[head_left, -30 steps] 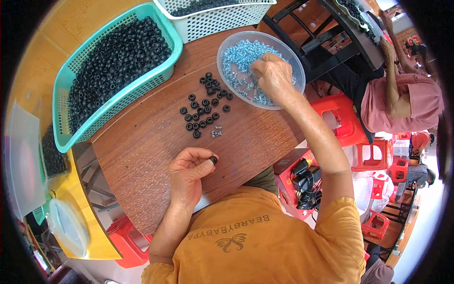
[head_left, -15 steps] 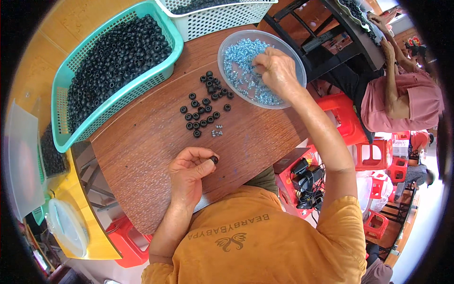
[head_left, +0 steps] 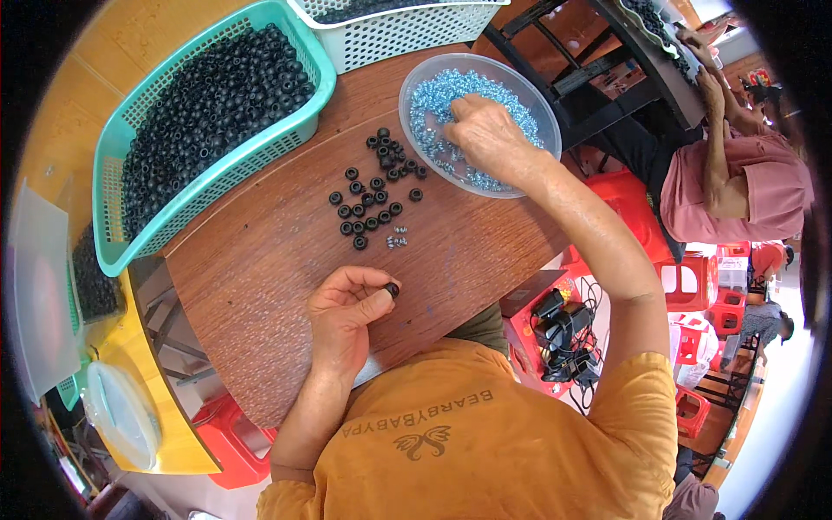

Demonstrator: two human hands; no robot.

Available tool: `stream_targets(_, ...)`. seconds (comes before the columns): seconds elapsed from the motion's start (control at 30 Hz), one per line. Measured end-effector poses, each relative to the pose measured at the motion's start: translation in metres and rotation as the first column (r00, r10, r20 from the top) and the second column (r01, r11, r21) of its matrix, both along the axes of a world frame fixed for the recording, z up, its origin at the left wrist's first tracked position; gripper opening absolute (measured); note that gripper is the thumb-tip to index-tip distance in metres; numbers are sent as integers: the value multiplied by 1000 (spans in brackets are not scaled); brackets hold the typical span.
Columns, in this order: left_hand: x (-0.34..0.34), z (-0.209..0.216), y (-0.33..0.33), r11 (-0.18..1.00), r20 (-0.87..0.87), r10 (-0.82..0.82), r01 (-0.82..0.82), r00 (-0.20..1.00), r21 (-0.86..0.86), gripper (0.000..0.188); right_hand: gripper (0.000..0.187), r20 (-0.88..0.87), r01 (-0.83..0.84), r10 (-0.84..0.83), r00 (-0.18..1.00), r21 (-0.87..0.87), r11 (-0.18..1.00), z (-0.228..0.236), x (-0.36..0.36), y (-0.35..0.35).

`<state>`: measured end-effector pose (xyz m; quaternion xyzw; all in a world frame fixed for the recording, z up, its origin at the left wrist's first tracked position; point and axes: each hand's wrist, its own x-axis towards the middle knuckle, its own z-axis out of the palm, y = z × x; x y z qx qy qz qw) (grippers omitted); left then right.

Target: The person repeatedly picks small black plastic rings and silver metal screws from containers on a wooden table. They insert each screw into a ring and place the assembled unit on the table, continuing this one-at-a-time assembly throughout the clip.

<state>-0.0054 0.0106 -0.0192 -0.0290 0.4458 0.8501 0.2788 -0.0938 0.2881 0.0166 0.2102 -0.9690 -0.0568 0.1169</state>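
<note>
My left hand (head_left: 347, 314) rests near the front of the round wooden table (head_left: 277, 260) and pinches one small black rubber ring (head_left: 392, 289) between thumb and fingers. My right hand (head_left: 487, 134) reaches into a clear plastic bowl (head_left: 416, 91) full of small blue-silver metal pieces (head_left: 433, 95), fingers curled down among them. Whether it grips any I cannot tell. Between the hands lies a loose scatter of black rings (head_left: 374, 186), with a few tiny metal pieces (head_left: 397, 237) beside it.
A teal basket (head_left: 299, 39) heaped with black rings stands at the table's back left, a white basket (head_left: 407, 30) behind it. Another person in a pink shirt (head_left: 737, 186) works at the right. Red stools (head_left: 624, 195) and a red box with cables (head_left: 559, 334) sit below.
My right hand has shifted slightly inside the bowl, stirring among the metal pieces. The left hand stays put with the ring.
</note>
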Motion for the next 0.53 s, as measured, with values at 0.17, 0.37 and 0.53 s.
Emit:
stream_targets(0.17, 1, -2, 0, 1000, -13, 1, -1, 1000, -9, 20, 20, 134, 5, -10, 991, 38, 999, 2, -7, 3)
stream_targets(0.37, 0, -2, 1, 1000, -13, 1, -1, 1000, 0, 20, 9, 167, 97, -78, 983, -106, 990, 6, -5, 4)
stream_targets(0.53, 0, -5, -1, 1000, -39, -9, 8, 999, -12, 19, 11, 361, 335, -137, 923, -574, 747, 19, 7, 2)
